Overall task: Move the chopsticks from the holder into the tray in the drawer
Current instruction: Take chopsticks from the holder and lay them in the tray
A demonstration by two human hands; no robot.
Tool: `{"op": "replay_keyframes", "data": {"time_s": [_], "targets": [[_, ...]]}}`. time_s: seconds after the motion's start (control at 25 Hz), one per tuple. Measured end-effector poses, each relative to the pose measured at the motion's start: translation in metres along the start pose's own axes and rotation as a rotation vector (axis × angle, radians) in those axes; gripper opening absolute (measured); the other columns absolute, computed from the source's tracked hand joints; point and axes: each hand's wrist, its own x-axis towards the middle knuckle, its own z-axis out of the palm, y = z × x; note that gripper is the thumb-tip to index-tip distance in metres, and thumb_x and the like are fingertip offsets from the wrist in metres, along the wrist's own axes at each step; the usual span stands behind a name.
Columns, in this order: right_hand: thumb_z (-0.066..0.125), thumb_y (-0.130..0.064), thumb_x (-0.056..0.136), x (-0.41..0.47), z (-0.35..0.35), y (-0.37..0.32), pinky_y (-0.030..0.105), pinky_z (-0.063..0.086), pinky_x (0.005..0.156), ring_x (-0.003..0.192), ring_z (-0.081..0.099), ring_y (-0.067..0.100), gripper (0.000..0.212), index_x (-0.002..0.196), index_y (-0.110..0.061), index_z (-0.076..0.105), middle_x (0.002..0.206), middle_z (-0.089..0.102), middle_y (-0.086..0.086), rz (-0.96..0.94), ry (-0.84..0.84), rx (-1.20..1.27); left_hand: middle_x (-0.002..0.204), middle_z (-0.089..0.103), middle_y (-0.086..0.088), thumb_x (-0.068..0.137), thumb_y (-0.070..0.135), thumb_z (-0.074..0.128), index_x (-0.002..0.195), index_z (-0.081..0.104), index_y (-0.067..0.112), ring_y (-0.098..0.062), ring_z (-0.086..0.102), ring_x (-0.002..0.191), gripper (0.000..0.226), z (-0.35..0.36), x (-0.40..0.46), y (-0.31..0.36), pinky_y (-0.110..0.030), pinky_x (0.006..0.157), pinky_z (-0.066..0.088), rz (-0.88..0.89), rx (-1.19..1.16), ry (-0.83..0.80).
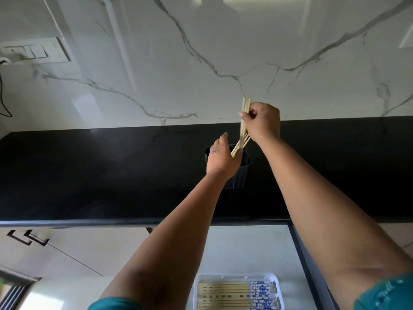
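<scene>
Already we have part of the job behind us: the tray (237, 279) in the open drawer (297, 253), which sits well below and in front of the holder (237, 175), has a row of chopsticks lying flat in it, plain wood at one end and blue-and-white patterned at the other. That batch (237, 291) looks settled side by side.

Our right hand (263, 121), just above the holder, has its fingers curled round a bundle of plain wooden chopsticks (243, 126), pinching them near their upper ends. The sticks' lower tips hang at the holder's mouth, so we judge them mostly lifted out but not yet clear. Our left hand (221, 157) is at the holder's near-left rim with fingers fairly straight, and it seems to steady the holder; whether it touches or only hovers we cannot tell.

What is left, as we see it: carry this bundle away from the holder, down to the tray, and lay it beside the others. The holder's inside is dark and partly hidden behind our left hand, so we cannot tell whether more chopsticks remain in it.
</scene>
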Motion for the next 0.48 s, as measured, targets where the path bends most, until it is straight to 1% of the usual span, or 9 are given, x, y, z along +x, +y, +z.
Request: {"op": "replay_keyframes", "data": {"time_s": [0.04, 0.08, 0.16, 0.24, 0.28, 0.32, 0.36, 0.4, 0.48], "targets": [[0.067, -0.027, 0.086, -0.01, -0.01, -0.018, 0.026, 0.05, 0.06, 0.068, 0.064, 0.018, 0.018, 0.08, -0.011, 0.069, 0.076, 0.071, 0.002, -0.086, 0.03, -0.018, 0.148, 0.041, -0.011, 0.091, 0.038, 0.056, 0.148, 0.025, 0.011, -0.027, 0.038, 0.136, 0.07, -0.004, -0.004, 0.012, -0.038, 0.108, 0.035, -0.004, -0.04, 0.012], [0.066, -0.027, 0.087, -0.023, -0.019, -0.033, 0.027, 0.051, 0.061, 0.066, 0.063, 0.017, 0.018, 0.081, -0.011, 0.069, 0.075, 0.07, 0.002, -0.16, 0.043, -0.036, 0.143, 0.046, -0.012, 0.09, 0.036, 0.055, 0.146, 0.029, 0.011, -0.027, 0.043, 0.132, 0.066, -0.009, -0.008, 0.025, -0.038, 0.105, 0.038, -0.015, -0.096, 0.041], [0.065, -0.027, 0.088, -0.054, -0.03, -0.059, 0.029, 0.051, 0.063, 0.068, 0.061, 0.017, 0.018, 0.083, -0.009, 0.068, 0.078, 0.069, 0.004, -0.291, 0.033, -0.076, 0.122, 0.061, -0.012, 0.092, 0.033, 0.046, 0.131, 0.045, 0.011, -0.03, 0.058, 0.113, 0.045, -0.021, -0.019, 0.045, -0.042, 0.093, 0.049, -0.049, -0.213, 0.122], [0.066, -0.025, 0.087, -0.082, -0.037, -0.07, 0.033, 0.053, 0.072, 0.076, 0.063, 0.019, 0.016, 0.09, -0.009, 0.069, 0.087, 0.069, 0.006, -0.354, -0.039, -0.043, 0.11, 0.066, -0.012, 0.096, 0.033, 0.039, 0.12, 0.054, 0.011, -0.03, 0.064, 0.101, 0.037, -0.029, -0.037, 0.054, -0.043, 0.086, 0.052, -0.094, -0.368, 0.174], [0.067, -0.023, 0.086, -0.095, -0.042, -0.07, 0.034, 0.054, 0.081, 0.087, 0.065, 0.018, 0.02, 0.103, -0.011, 0.068, 0.1, 0.07, 0.006, -0.333, -0.135, 0.042, 0.11, 0.067, -0.013, 0.097, 0.032, 0.039, 0.119, 0.057, 0.01, -0.029, 0.064, 0.099, 0.036, -0.031, -0.05, 0.052, -0.041, 0.083, 0.052, -0.143, -0.492, 0.192], [0.066, -0.02, 0.087, -0.109, -0.047, -0.065, 0.031, 0.052, 0.091, 0.102, 0.063, 0.017, 0.035, 0.122, -0.015, 0.061, 0.118, 0.065, 0.005, -0.277, -0.26, 0.132, 0.108, 0.068, -0.012, 0.098, 0.029, 0.043, 0.115, 0.061, 0.009, -0.027, 0.066, 0.095, 0.032, -0.031, -0.064, 0.046, -0.038, 0.077, 0.053, -0.224, -0.661, 0.212], [0.062, -0.018, 0.089, -0.125, -0.051, -0.055, 0.029, 0.046, 0.099, 0.117, 0.057, 0.016, 0.051, 0.138, -0.02, 0.047, 0.135, 0.055, 0.003, -0.206, -0.386, 0.185, 0.104, 0.069, -0.011, 0.097, 0.025, 0.049, 0.109, 0.064, 0.011, -0.024, 0.067, 0.088, 0.024, -0.029, -0.079, 0.037, -0.036, 0.07, 0.053, -0.339, -0.847, 0.226], [0.058, -0.016, 0.091, -0.143, -0.053, -0.039, 0.029, 0.041, 0.102, 0.127, 0.048, 0.017, 0.063, 0.147, -0.023, 0.031, 0.146, 0.042, 0.002, -0.136, -0.479, 0.151, 0.099, 0.07, -0.009, 0.095, 0.022, 0.054, 0.102, 0.065, 0.013, -0.02, 0.068, 0.082, 0.016, -0.027, -0.094, 0.025, -0.034, 0.067, 0.054, -0.46, -1.02, 0.225], [0.055, -0.012, 0.089, -0.191, -0.046, 0.001, 0.037, 0.03, 0.112, 0.141, 0.029, 0.027, 0.078, 0.153, -0.017, 0.011, 0.156, 0.022, 0.01, -0.086, -0.614, -0.15, 0.095, 0.069, -0.01, 0.095, 0.017, 0.057, 0.094, 0.063, 0.013, -0.021, 0.068, 0.083, 0.008, -0.018, -0.124, 0.0, -0.038, 0.079, 0.057, -0.586, -1.25, 0.182]]}}
